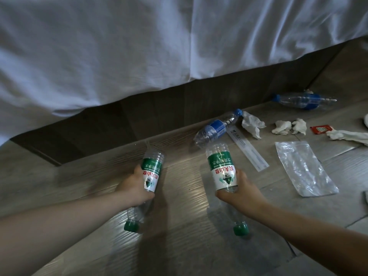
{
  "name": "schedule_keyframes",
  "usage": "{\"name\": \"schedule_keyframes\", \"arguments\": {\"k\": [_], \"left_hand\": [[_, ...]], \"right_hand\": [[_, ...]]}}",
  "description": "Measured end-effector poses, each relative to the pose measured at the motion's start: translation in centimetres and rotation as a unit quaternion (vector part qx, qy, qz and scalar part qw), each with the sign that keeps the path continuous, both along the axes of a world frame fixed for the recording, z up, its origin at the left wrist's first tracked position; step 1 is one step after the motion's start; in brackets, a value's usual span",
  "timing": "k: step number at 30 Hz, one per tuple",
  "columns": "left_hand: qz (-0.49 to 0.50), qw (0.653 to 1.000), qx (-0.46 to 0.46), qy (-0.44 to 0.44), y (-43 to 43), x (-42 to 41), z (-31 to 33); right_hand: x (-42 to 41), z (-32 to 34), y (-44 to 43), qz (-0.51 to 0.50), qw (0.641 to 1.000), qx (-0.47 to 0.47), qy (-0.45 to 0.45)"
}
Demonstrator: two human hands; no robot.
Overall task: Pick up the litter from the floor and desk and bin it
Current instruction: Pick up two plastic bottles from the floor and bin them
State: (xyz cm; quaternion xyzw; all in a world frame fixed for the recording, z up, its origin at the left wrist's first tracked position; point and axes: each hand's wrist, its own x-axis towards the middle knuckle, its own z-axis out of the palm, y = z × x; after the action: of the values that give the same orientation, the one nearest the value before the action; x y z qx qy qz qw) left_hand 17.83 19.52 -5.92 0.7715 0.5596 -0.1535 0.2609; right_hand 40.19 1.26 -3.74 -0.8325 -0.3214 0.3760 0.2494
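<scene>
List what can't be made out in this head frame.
All head view.
Bin: nowhere in frame.
White scrap: cut by right edge.
Dark object: cut by right edge too.
Red sachet: print too small.
Bed base: detail lost in shadow.

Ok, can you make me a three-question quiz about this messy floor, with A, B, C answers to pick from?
1. Where is the red sachet?
A) on a chair
B) on the floor among tissues
C) in a hand

2. How many blue-capped bottles lie on the floor?
A) two
B) one
C) four

3. What is the left hand doing?
A) hanging empty
B) pressing a tissue
C) gripping a green-capped bottle

Answers:
1 B: it lies flat on the boards between crumpled tissues.
2 A: one lies by the bed base, another farther right.
3 C: its fingers curl round the bottle; the right hand holds a second one.
</scene>
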Motion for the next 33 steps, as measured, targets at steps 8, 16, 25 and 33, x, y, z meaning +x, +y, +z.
{"name": "schedule_keyframes", "arguments": {"k": [8,16,25,33], "left_hand": [[0.035,0.996,-0.015,-0.085,-0.3,2.0,1.7],[0.024,0.986,-0.037,-0.163,-2.0,7.6,3.7],[0.093,0.969,-0.113,-0.201,-3.8,13.3,5.8],[0.087,0.967,-0.160,-0.178,-10.5,15.1,14.5]], "right_hand": [[0.7,1.0,-0.4,-0.025,0.999,0.008,0.022],[2.5,1.6,-2.1,-0.100,0.993,0.040,0.042],[5.9,3.8,-2.8,-0.237,0.963,0.069,0.109],[3.0,11.9,-8.9,-0.355,0.929,0.016,0.101]]}}
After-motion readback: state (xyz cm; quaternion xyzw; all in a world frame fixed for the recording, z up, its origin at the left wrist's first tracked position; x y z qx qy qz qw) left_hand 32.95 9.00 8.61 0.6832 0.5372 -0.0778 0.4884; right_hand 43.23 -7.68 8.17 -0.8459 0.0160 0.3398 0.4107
